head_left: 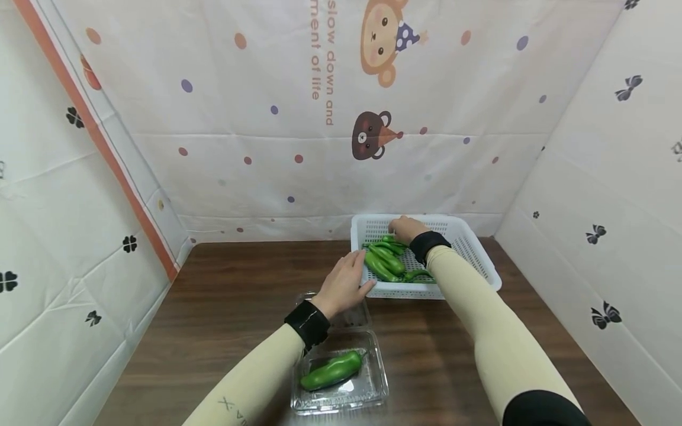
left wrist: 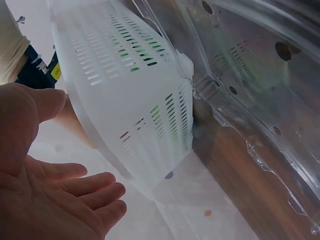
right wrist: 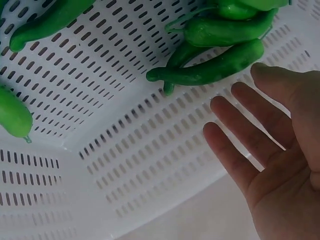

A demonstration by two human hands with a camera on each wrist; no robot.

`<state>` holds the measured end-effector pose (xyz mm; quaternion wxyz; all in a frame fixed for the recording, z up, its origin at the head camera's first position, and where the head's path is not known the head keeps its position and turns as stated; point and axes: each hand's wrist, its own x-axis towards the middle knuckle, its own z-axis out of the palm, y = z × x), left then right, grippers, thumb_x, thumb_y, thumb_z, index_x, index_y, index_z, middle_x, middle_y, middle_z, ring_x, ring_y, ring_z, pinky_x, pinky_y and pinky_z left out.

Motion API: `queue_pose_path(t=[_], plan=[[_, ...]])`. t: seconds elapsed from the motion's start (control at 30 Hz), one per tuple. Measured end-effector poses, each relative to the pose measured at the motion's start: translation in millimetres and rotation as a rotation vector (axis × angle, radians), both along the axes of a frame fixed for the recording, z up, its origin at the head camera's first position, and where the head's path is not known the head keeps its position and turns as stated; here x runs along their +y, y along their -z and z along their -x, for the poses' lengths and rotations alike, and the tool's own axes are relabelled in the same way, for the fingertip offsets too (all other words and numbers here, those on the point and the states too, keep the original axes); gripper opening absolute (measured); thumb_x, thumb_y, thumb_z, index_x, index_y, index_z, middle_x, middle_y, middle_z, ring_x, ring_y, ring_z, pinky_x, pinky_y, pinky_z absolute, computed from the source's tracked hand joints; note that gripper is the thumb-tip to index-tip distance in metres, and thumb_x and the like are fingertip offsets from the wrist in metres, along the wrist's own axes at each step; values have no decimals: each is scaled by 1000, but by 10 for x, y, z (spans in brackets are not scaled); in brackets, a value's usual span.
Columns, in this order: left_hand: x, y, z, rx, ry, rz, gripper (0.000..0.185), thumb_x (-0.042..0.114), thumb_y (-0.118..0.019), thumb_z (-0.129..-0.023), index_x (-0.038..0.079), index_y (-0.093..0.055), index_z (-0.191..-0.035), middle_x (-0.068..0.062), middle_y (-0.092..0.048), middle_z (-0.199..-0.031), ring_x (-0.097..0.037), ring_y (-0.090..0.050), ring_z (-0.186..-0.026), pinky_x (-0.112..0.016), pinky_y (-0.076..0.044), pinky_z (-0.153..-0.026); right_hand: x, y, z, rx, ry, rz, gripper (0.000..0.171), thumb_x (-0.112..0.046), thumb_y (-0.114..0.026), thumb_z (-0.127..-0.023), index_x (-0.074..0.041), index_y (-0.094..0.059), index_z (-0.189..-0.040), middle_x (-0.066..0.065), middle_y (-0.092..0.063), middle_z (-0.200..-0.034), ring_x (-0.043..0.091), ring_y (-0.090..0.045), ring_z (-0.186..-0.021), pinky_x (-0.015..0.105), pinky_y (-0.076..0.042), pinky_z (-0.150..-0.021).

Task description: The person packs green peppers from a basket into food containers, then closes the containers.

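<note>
A dark brown wooden table (head_left: pixel 229 307) stands in a corner hung with white printed sheets (head_left: pixel 266 118) showing cartoon bears and coloured dots. At the far right of the table sits a white slotted plastic basket (head_left: pixel 476 251), with a heap of long green peppers (head_left: pixel 386 260) lying in its left half. Nearer the person, a clear plastic clamshell box (head_left: pixel 367 378) lies open on the wood, its lid folded back toward the basket, and one fat green pepper (head_left: pixel 331 371) rests inside the tray.

Both arms wear cream sleeves with black cuffs. The left hand (head_left: pixel 345 283) is at the basket's near left corner, fingers straight and loosely spread; its wrist view shows the palm (left wrist: pixel 55 200) bare and just beside the basket's outer wall (left wrist: pixel 135 105), holding nothing. The right hand (head_left: pixel 406 228) reaches inside the basket, over the far end of the pepper heap. Seen from its own wrist, the fingers (right wrist: pixel 240 135) are straight and slightly fanned, close to a slim curved pepper (right wrist: pixel 210 67) on the slotted floor but gripping nothing.
</note>
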<state>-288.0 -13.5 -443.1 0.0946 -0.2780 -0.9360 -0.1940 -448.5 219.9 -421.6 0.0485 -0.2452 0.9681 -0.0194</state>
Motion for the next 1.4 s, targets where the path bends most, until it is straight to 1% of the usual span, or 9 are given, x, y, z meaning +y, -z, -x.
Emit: queue_pose_path(t=[0.27, 0.5, 0.7, 0.87, 0.97, 1.07, 1.13, 1.23, 1.4], plan=[[-5, 39, 22, 1, -2, -8, 75, 38, -62, -103, -7, -33, -155, -25, -47, -152, -35, -43, -144, -44, -31, -122, -14, 93, 79, 7, -12, 11, 27, -1, -62, -101, 3, -70, -127, 23, -68, -126, 38, -66, -113, 51, -55, -95], [-11, 32, 8, -14, -10, -3, 72, 38, -60, -104, -7, -35, -154, -25, -48, -152, -35, -44, -144, -44, -32, -122, 0, 196, 127, 83, -75, 63, 18, 3, -69, -95, 2, -77, -111, 21, -74, -108, 36, -71, -99, 48, -59, -86], [-19, 29, 4, -17, -18, -3, 71, 39, -60, -105, -6, -36, -154, -25, -47, -152, -35, -44, -144, -45, -32, -121, -5, 244, 153, 90, -73, 46, 21, 9, -69, -92, 3, -76, -110, 21, -74, -107, 35, -71, -98, 47, -59, -85], [-25, 57, 3, -14, -17, 1, 70, 39, -60, -105, -6, -38, -154, -26, -47, -152, -35, -45, -143, -45, -33, -121, -12, 213, 154, 4, -25, 17, 15, 12, -68, -91, 2, -77, -99, 16, -74, -91, 28, -68, -81, 41, -57, -72], [-24, 73, -6, -5, -10, 6, 71, 40, -60, -104, -6, -39, -153, -26, -48, -151, -35, -46, -142, -45, -34, -120, 6, 219, 167, -51, -8, 0, 13, 11, -71, -89, -1, -74, -89, 6, -67, -77, 19, -58, -69, 35, -49, -63], [-24, 83, -7, 9, -7, 8, 70, 40, -60, -104, -6, -40, -152, -25, -49, -151, -35, -46, -142, -44, -34, -120, 35, 251, 194, -106, 9, -9, 22, 9, -74, -88, -6, -60, -78, -1, -46, -69, 15, -38, -65, 32, -35, -62], [-27, 83, -6, 18, -9, 7, 69, 40, -61, -104, -6, -41, -152, -24, -50, -150, -34, -46, -142, -44, -34, -120, 57, 276, 213, -144, 26, -19, 34, 6, -75, -89, -10, -47, -77, -1, -33, -72, 15, -30, -67, 33, -29, -64], [-31, 84, -1, 22, -11, 7, 69, 40, -61, -104, -5, -41, -152, -24, -50, -150, -34, -46, -142, -45, -34, -120, 85, 296, 226, -182, 42, -33, 42, 3, -76, -90, -13, -38, -80, 0, -27, -75, 16, -28, -69, 33, -27, -66], [-32, 92, 2, 17, -10, 5, 68, 39, -61, -104, -6, -41, -152, -25, -49, -150, -35, -46, -142, -46, -34, -120, 111, 303, 218, -197, 24, -47, 39, 2, -80, -86, -10, -43, -82, 2, -35, -76, 17, -35, -71, 33, -31, -66]])
